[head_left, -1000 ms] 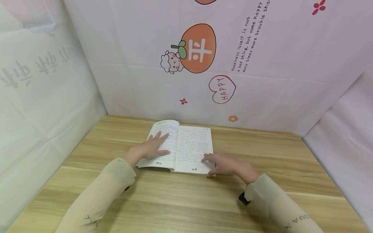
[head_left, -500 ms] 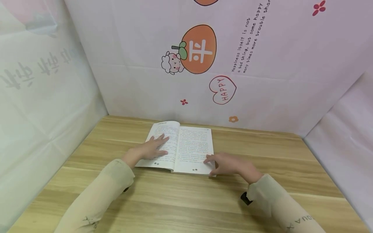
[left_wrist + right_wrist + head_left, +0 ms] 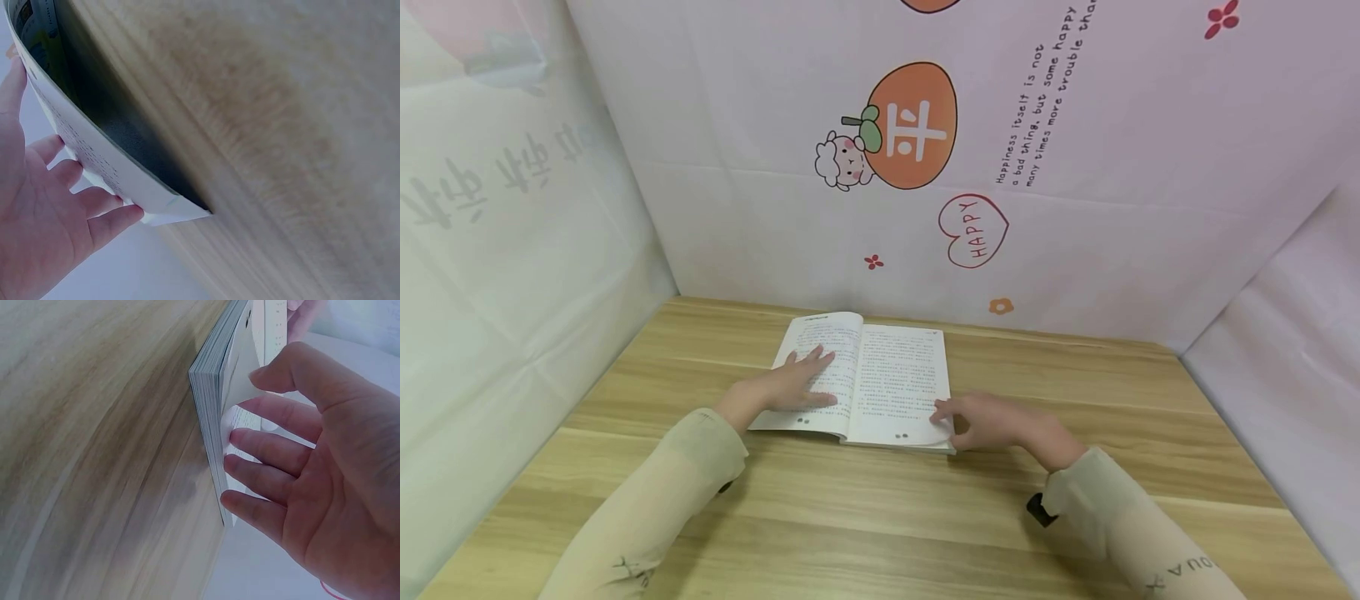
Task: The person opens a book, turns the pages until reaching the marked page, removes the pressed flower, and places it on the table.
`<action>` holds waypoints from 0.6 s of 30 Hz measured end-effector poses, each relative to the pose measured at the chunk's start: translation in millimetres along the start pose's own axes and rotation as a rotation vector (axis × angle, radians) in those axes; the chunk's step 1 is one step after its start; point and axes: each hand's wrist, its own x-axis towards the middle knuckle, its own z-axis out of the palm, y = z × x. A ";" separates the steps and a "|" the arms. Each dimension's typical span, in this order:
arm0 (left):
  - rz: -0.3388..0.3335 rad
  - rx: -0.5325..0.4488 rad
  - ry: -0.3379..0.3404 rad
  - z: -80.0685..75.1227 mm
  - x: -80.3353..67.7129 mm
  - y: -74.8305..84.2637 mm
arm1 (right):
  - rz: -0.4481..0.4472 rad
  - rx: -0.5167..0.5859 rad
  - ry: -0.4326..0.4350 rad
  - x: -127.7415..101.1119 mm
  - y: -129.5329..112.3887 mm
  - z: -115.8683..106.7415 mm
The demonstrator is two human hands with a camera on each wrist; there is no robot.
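Wooden table (image 3: 865,517) bears an open book (image 3: 891,375): left hand (image 3: 782,385) flat on it, right hand (image 3: 992,421) pinching a page corner, print illegible.

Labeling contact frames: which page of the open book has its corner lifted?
The right-hand page of the open white paperback book: the right hand curls up its near corner; the left-hand page lies flat.

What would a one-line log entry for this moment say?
left hand: flat on left page | right hand: lifting corner of right page | book: open on table
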 end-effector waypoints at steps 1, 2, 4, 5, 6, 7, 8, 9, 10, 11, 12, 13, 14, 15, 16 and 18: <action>-0.002 -0.002 0.000 -0.1 -0.3 0.0 | 0.000 0.003 -0.001 0.0 0.5 0.0; -0.002 -0.004 0.001 -0.1 -0.1 0.0 | -0.002 0.002 0.002 0.0 0.9 0.0; -0.001 -0.007 0.002 0.0 0.2 -0.2 | 0.001 -0.005 0.004 0.2 1.5 0.4; -0.001 -0.006 0.003 0.0 0.2 -0.2 | 0.006 -0.010 0.007 0.3 1.8 0.8; 0.001 -0.006 0.003 0.2 0.7 -0.5 | 0.007 -0.023 0.012 0.5 2.1 1.4; 0.001 -0.006 0.002 0.2 0.4 -0.5 | 0.015 -0.022 0.014 0.5 2.3 1.9; 0.001 -0.008 0.002 0.2 0.5 -0.6 | 0.021 -0.030 0.021 0.7 2.4 2.5; 0.001 -0.009 0.002 0.4 0.9 -1.1 | 0.031 -0.030 0.024 0.9 2.5 3.2; 0.002 -0.008 0.002 0.6 1.3 -1.7 | 0.039 -0.033 0.033 1.1 2.8 3.9; 0.002 -0.008 0.001 0.6 1.2 -2.0 | 0.050 -0.034 0.044 1.4 2.9 4.7; 0.002 -0.009 0.001 0.7 1.5 -2.4 | 0.060 -0.036 0.055 1.7 3.0 5.5; 0.001 -0.010 0.001 0.7 1.3 -2.6 | 0.073 -0.031 0.070 2.3 3.3 6.4; 0.001 -0.010 0.002 0.8 1.6 -3.0 | 0.077 -0.031 0.089 3.1 3.7 7.4; 0.000 -0.010 0.002 1.0 1.8 -3.5 | 0.085 -0.032 0.108 3.7 3.9 8.1; -0.002 -0.011 0.001 0.9 1.5 -3.5 | 0.093 -0.036 0.130 4.5 3.9 8.6; -0.009 -0.015 0.000 1.2 1.1 -3.7 | 0.102 -0.045 0.167 6.4 3.6 9.7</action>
